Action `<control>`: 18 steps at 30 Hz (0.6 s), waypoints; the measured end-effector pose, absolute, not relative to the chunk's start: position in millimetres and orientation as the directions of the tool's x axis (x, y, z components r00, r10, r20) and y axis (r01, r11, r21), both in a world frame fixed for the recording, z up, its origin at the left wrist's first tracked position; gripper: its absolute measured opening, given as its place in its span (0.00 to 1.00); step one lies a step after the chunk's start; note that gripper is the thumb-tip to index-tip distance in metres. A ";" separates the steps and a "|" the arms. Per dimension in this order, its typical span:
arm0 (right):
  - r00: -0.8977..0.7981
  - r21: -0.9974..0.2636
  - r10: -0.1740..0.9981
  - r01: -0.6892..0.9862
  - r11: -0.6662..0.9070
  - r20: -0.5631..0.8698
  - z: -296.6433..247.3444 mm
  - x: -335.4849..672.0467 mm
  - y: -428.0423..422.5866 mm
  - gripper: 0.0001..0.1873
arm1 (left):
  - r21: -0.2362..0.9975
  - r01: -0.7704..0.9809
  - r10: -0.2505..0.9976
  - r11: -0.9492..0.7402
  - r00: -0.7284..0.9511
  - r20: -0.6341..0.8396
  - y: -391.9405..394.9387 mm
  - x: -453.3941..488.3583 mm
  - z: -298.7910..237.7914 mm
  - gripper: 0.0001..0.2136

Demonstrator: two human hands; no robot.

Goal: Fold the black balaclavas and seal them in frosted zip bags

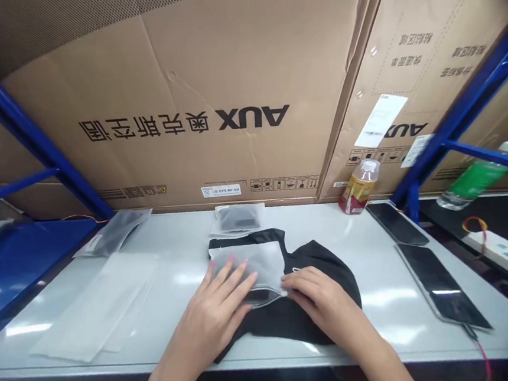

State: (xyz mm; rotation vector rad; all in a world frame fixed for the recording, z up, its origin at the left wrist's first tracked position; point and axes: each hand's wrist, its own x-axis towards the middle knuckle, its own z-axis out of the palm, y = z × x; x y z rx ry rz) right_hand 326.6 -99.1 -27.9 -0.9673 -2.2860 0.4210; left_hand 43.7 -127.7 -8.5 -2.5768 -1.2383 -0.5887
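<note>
A frosted zip bag (pixel 266 260) with something dark inside lies on a black cloth garment (pixel 329 268) in the middle of the table. My left hand (pixel 214 314) rests on the bag's left part, palm down with the fingers spread. At the bag's right corner, the thumb and fingers of my right hand (pixel 319 300) pinch the end of the zip edge. The bag's mouth faces me and gapes slightly, showing the dark content. Just behind the garment is another frosted bag (pixel 238 217) with a dark item in it.
Flat frosted bags (pixel 97 307) and a filled bag (pixel 114 231) lie on the white table (pixel 171 319) at left. Right of the garment are a drink bottle (pixel 358 188), a phone (pixel 396 222) and a cabled tablet (pixel 443 287). Large cartons (pixel 192 78) and blue posts (pixel 467 96) stand behind.
</note>
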 end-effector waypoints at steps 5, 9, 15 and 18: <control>-0.514 -0.320 0.626 0.563 0.762 0.586 -34.3 320.8 -99.3 0.09 | 0.082 0.834 0.729 -0.546 0.424 0.537 -120.6 65.6 -15.0 0.08; -0.446 -0.321 0.621 0.579 0.749 0.645 -33.9 317.0 -104.1 0.07 | 0.103 0.885 0.793 -0.454 0.348 0.500 -119.5 83.6 -3.0 0.07; -0.449 -0.342 0.639 0.578 0.741 0.624 -32.3 320.4 -106.5 0.07 | 0.079 0.818 0.771 -0.570 0.498 0.398 -109.7 97.0 8.8 0.15; -0.433 -0.367 0.654 0.576 0.730 0.620 -30.7 318.1 -106.6 0.08 | 0.080 0.861 0.791 -0.503 0.420 0.445 -101.3 101.7 3.6 0.09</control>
